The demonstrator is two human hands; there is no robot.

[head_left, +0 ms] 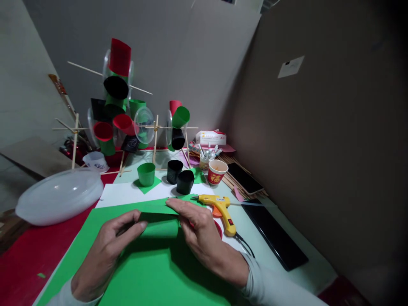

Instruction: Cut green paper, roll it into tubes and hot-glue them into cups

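Note:
My left hand (pixel 106 250) and my right hand (pixel 199 231) both grip a green paper strip (pixel 159 227) curled into a short tube, held just above a large green paper sheet (pixel 153 272). The left thumb and fingers pinch the tube's left end. The right hand's fingers press along its top edge and right end. A yellow glue gun (pixel 219 207) lies on the table just right of my right hand, nozzle pointing left. A second green sheet (pixel 149 207) lies flat behind the tube.
Behind stand a green paper cup (pixel 146 174), two black paper cups (pixel 180 175) and a red printed cup (pixel 217 171). Stick frames (pixel 117 110) carry red, green and black cups. A clear plastic lid (pixel 60 195) lies left; a black tablet (pixel 274 233) and a phone (pixel 245 177) lie right.

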